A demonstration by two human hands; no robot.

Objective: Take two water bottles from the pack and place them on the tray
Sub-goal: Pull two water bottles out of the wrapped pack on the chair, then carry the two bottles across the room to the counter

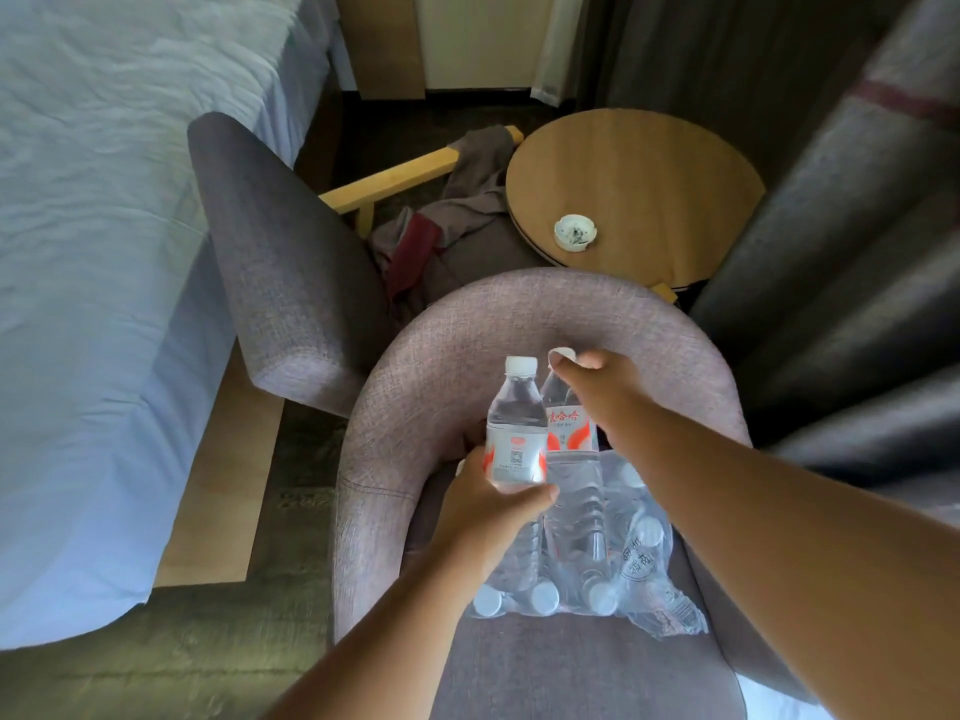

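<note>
A plastic-wrapped pack of water bottles (613,574) lies on the seat of a grey armchair (415,356) below me. My left hand (488,506) grips the base of one small clear bottle (516,423) with a white cap and a red-and-white label, held upright above the pack. My right hand (597,387) holds a second bottle (569,433) by its cap, right beside the first, its lower end still over the pack. No tray is in view.
A round wooden table (649,174) with a white ashtray (575,231) stands beyond the armchair. A second grey armchair (280,262) with clothes (457,210) on it is at the left, beside a bed (104,252). Grey curtains (857,252) hang on the right.
</note>
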